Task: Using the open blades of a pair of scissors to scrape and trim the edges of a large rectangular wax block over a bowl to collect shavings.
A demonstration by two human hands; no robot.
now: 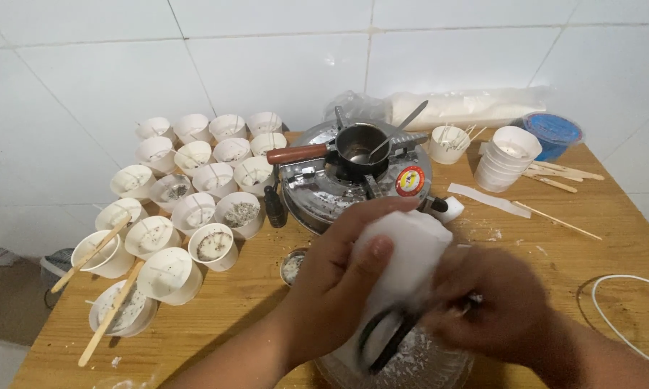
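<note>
Head view: left hand (339, 277) (curled) around white block (411, 248)

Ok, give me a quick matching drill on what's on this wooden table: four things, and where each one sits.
Things:
1. Small dark metal pot with a brown wooden handle
2. Stack of white paper cups
3. White wax block
4. Round blue-lidded tub

Places:
A. Back right of the table, by the tiled wall
B. Gripped in the left hand, with the right hand working black-handled scissors against it
C. On top of the round silver stove
D. Right of the stove, beside loose wooden sticks

Pairs: 1-C, 2-D, 3-B, 4-A
</note>
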